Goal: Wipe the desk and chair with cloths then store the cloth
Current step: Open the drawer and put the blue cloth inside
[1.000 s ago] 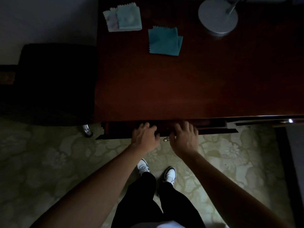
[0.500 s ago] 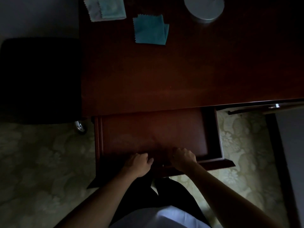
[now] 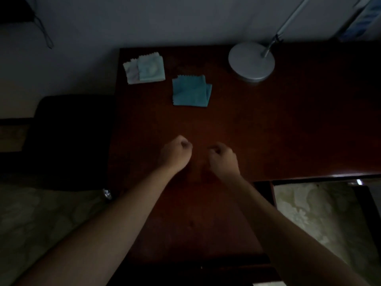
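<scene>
A folded teal cloth (image 3: 190, 90) lies on the dark red desk (image 3: 288, 129), toward its back left. Two folded pale cloths (image 3: 145, 68), one overlapping the other, lie at the desk's back left corner. My left hand (image 3: 176, 152) and my right hand (image 3: 223, 158) hover side by side over the desk's front middle, well short of the cloths. Both have their fingers curled in and hold nothing. Below my forearms the desk drawer (image 3: 195, 228) stands pulled out, and nothing shows inside it. A black chair (image 3: 72, 141) stands left of the desk, very dark.
A grey round lamp base (image 3: 251, 62) with a slanted metal stem sits at the desk's back, right of the teal cloth. A wall runs behind the desk. Pale patterned carpet (image 3: 309, 213) shows to the right and left of the drawer. The room is dim.
Both hands pulled the drawer out by its front edge, then let go and rose over the desk top. The view tilted up toward the wall.
</scene>
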The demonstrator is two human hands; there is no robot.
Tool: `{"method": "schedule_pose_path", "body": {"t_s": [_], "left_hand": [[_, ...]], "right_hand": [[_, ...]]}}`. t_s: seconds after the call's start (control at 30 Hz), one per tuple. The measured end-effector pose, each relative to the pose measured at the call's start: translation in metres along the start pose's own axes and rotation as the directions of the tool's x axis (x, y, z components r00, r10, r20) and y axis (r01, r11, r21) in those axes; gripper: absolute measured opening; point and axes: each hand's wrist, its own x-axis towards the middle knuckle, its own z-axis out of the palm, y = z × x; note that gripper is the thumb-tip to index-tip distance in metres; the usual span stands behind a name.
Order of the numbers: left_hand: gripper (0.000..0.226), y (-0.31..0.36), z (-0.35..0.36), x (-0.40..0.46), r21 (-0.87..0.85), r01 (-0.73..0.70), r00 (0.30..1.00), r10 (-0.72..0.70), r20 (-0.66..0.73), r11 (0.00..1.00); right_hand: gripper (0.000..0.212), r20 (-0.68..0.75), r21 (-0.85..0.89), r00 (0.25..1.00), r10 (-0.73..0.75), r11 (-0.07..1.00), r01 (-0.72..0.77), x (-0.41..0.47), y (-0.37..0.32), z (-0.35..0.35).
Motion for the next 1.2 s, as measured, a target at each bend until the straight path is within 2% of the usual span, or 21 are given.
{"method": "schedule_pose_path", "body": {"t_s": [0.17, 0.23, 0.3, 0.37, 0.47, 0.5, 0.57, 0.63, 0.73, 0.83, 0.93, 1.03, 1.1, 1.2], "left_hand": [[0.034, 0.029, -0.030, 0.080, -0.060, 0.145, 0.986, -0.150, -0.080, 0.988], [0.043, 0.040, -0.033, 0.114, -0.107, 0.188, 0.973, -0.200, -0.114, 0.976], [0.050, 0.047, -0.036, 0.138, -0.210, 0.242, 0.958, -0.268, -0.105, 0.947], [0.057, 0.050, -0.034, 0.158, -0.337, 0.303, 0.940, -0.339, -0.050, 0.891], [0.062, 0.057, -0.029, 0.175, -0.568, 0.367, 0.901, -0.434, 0.019, 0.737], [0.058, 0.058, -0.027, 0.178, -0.636, 0.379, 0.888, -0.457, 0.046, 0.672], [0.037, 0.062, -0.020, 0.183, -0.713, 0.411, 0.864, -0.493, 0.105, 0.569], [0.020, 0.060, -0.013, 0.182, -0.714, 0.432, 0.848, -0.517, 0.114, 0.551], [0.032, 0.052, -0.007, 0.177, -0.702, 0.411, 0.838, -0.544, 0.039, 0.582], [0.031, 0.052, -0.004, 0.163, -0.802, 0.354, 0.844, -0.534, 0.052, 0.481], [0.014, 0.055, -0.006, 0.142, -0.884, 0.285, 0.869, -0.489, 0.075, 0.370], [0.026, 0.051, -0.010, 0.112, -0.936, 0.244, 0.898, -0.424, 0.120, 0.252], [0.035, 0.044, -0.012, 0.086, -0.940, 0.280, 0.921, -0.331, 0.206, 0.193], [0.041, 0.024, -0.011, 0.042, -0.895, 0.401, 0.907, -0.219, 0.359, 0.195]], "right_hand": [[0.040, 0.057, 0.037, 0.994, -0.094, 0.995, 0.092, 0.085, -0.052, -0.009], [0.044, 0.066, 0.074, 0.994, -0.083, 0.994, 0.078, 0.124, -0.060, -0.006], [0.049, 0.105, 0.179, 0.994, 0.019, 0.983, -0.038, 0.152, -0.067, -0.005], [0.057, 0.203, 0.290, 0.969, 0.142, 0.936, -0.198, 0.177, -0.067, -0.006], [0.068, 0.338, 0.346, 0.915, 0.222, 0.875, -0.340, 0.199, -0.060, -0.009], [0.067, 0.358, 0.348, 0.906, 0.226, 0.868, -0.354, 0.201, -0.059, -0.008], [0.058, 0.373, 0.342, 0.901, 0.223, 0.869, -0.357, 0.208, -0.057, -0.009], [0.045, 0.357, 0.326, 0.910, 0.210, 0.885, -0.332, 0.210, -0.056, -0.006], [0.035, 0.337, 0.328, 0.919, 0.203, 0.890, -0.317, 0.210, -0.054, -0.002], [0.030, 0.330, 0.339, 0.925, 0.190, 0.890, -0.304, 0.202, -0.054, 0.002], [0.031, 0.343, 0.410, 0.915, 0.211, 0.843, -0.348, 0.189, -0.052, 0.003], [0.034, 0.359, 0.518, 0.895, 0.264, 0.742, -0.427, 0.165, -0.046, 0.003], [0.037, 0.364, 0.588, 0.882, 0.298, 0.661, -0.467, 0.144, -0.039, 0.004], [0.020, 0.329, 0.624, 0.876, 0.353, 0.615, -0.482, 0.107, -0.026, 0.012]]}}
